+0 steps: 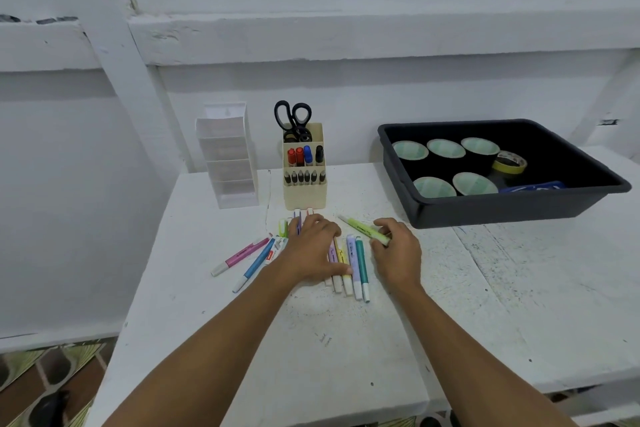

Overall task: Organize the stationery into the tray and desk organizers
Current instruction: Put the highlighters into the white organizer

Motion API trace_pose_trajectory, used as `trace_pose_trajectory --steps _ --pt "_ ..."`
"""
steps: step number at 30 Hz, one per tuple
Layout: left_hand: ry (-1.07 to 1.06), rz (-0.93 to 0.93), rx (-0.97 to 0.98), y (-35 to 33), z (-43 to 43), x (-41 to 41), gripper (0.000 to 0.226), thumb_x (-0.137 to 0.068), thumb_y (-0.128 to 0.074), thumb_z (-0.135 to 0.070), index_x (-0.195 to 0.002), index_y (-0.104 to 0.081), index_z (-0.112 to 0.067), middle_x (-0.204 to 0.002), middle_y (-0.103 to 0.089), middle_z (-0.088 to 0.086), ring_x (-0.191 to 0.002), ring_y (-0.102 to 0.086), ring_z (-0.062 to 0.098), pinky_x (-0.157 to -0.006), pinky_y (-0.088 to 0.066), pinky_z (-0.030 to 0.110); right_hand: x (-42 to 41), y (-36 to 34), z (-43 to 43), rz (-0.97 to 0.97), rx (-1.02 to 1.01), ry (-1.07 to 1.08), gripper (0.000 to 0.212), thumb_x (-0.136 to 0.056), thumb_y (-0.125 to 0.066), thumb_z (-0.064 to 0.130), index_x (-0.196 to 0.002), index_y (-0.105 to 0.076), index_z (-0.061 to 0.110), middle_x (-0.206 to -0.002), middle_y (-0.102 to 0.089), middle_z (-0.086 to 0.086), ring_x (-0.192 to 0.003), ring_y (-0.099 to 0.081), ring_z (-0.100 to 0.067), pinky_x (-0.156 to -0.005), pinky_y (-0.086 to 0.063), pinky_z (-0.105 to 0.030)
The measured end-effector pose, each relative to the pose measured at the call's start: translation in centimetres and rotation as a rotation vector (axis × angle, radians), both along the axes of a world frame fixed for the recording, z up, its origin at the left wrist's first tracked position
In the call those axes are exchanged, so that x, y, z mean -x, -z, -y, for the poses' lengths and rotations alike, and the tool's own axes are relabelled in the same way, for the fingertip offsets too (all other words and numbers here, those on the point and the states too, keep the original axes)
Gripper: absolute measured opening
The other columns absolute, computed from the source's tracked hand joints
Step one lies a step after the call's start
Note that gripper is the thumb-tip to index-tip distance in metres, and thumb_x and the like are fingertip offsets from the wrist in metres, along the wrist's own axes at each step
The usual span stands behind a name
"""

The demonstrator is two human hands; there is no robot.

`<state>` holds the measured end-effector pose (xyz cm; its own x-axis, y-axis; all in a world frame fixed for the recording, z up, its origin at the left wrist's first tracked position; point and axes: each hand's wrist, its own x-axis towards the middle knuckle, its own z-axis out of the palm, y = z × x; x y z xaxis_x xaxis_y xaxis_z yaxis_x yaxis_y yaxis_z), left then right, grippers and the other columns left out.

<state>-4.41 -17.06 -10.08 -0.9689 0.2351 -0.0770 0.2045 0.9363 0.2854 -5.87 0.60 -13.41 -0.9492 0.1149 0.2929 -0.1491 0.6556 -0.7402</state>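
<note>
The left hand (pixel 311 250) lies palm-down, fingers loosely flat, over a row of pastel plastic highlighters (pixel 356 263), hiding their middles. Beside it the right hand (pixel 398 253) pinches a slim yellow-green plastic highlighter (pixel 363 228) at one end. Its long axis slants from those fingers far-left, towards the cream plastic desk organizer (pixel 304 191).

left hand (pixel 311 250) flat, right hand (pixel 396 253) pinching highlighter (pixel 360 226).

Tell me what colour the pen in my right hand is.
Pale yellow-green. The right hand grips the pen; the head view shows it best.
</note>
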Motion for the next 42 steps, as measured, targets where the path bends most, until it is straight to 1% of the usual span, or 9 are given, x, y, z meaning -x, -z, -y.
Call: trace_pose_trajectory --steps 3,8,13,19,23,28,34,38,42 --pt "0.008 0.034 -0.008 -0.5 -0.3 0.0 0.086 -0.073 -0.07 -0.061 -0.142 -0.035 -0.024 -0.147 -0.039 0.001 -0.143 -0.014 0.018 -0.117 0.002 0.051 -0.3 -0.4 0.1 0.017 0.044 0.001 0.032 -0.083 -0.072 0.007 -0.112 -0.066 0.018 -0.101 -0.065 0.003 -0.089 -0.06 -0.01 -0.076 -0.05 -0.021" --pt "0.016 0.062 -0.056 -1.4 -0.8 0.1 0.089 -0.075 -0.076 -0.049 -0.147 -0.029 -0.027 -0.15 -0.035 0.003 -0.143 -0.019 0.022 -0.118 -0.006 0.047 -0.3 -0.3 -0.1 0.033 0.082 -0.014 0.03 -0.084 -0.073 0.012 -0.111 -0.064 0.022 -0.1 -0.065 0.006 -0.088 -0.06 -0.008 -0.078 -0.057 -0.03" --pt "-0.091 -0.021 -0.579 -2.0 -0.2 -0.2 0.082 -0.075 -0.081 -0.014 -0.142 -0.038 -0.032 -0.132 -0.042 -0.006 -0.114 -0.052 0.013 -0.093 -0.051 0.028 -0.3 -0.9 -0.1 0.036 0.238 -0.014 0.027 -0.084 -0.073 0.009 -0.108 -0.067 0.019 -0.1 -0.065 0.007 -0.09 -0.06 -0.006 -0.083 -0.057 -0.03" --pt "-0.25 -0.174 -0.976 -4.5 2.4 -0.7 0.046 -0.077 -0.075 0.002 -0.118 -0.059 -0.013 -0.11 -0.063 -0.006 -0.095 -0.068 0.009 -0.078 -0.055 0.018 0.3 -5.8 1.6 -0.002 0.543 -0.022 0.028 -0.084 -0.071 0.004 -0.106 -0.069 0.022 -0.093 -0.068 0.006 -0.086 -0.066 -0.012 -0.074 -0.058 -0.026" --pt "-0.215 -0.355 -0.909 -6.8 6.1 -1.5 0.024 -0.083 -0.072 -0.008 -0.107 -0.068 -0.011 -0.104 -0.067 -0.001 -0.095 -0.066 0.008 -0.086 -0.052 0.017 0.5 -10.3 5.3 -0.119 0.487 -0.195 0.027 -0.088 -0.069 0.015 -0.111 -0.068 0.028 -0.096 -0.069 0.012 -0.089 -0.065 -0.004 -0.077 -0.055 -0.021" --pt "-0.224 -0.627 -0.765 -10.6 11.8 -2.5 0.026 -0.085 -0.07 -0.006 -0.107 -0.068 -0.019 -0.101 -0.065 -0.005 -0.09 -0.063 0.002 -0.082 -0.049 0.011 0.8 -15.5 10.5 -0.344 0.341 -0.45 0.027 -0.088 -0.069 0.01 -0.112 -0.069 0.023 -0.1 -0.07 0.007 -0.085 -0.065 -0.002 -0.079 -0.051 -0.013" --pt "-0.201 -0.919 -0.692 -14.7 16.5 -1.3 0.022 -0.085 -0.07 -0.006 -0.106 -0.069 -0.012 -0.105 -0.067 0.001 -0.091 -0.063 0.006 -0.079 -0.053 0.017 3.2 -19.3 16.3 -0.609 0.172 -0.478 0.021 -0.087 -0.07 0.013 -0.108 -0.07 0.015 -0.097 -0.067 0.01 -0.08 -0.057 -0.001 -0.073 -0.047 -0.013" --pt "-0.141 -0.94 -0.555 -14.7 17.6 0.6 0.02 -0.085 -0.07 -0.006 -0.106 -0.07 -0.008 -0.103 -0.066 0.005 -0.089 -0.064 0.014 -0.081 -0.056 0.023 5.4 -18.6 18.3 -0.556 -0.06 -0.527 0.024 -0.087 -0.071 0.016 -0.111 -0.071 0.018 -0.102 -0.068 0.008 -0.09 -0.055 -0.006 -0.081 -0.047 -0.027" --pt "-0.142 -0.83 -0.423 -13.0 18.6 2.8 0.018 -0.084 -0.072 -0.012 -0.102 -0.068 -0.012 -0.093 -0.069 0.001 -0.079 -0.064 0.017 -0.074 -0.056 0.039 7.3 -16.6 19.4 -0.404 -0.271 -0.529 0.026 -0.088 -0.07 0.023 -0.114 -0.069 0.022 -0.106 -0.069 0.004 -0.097 -0.046 -0.006 -0.079 -0.03 -0.018"
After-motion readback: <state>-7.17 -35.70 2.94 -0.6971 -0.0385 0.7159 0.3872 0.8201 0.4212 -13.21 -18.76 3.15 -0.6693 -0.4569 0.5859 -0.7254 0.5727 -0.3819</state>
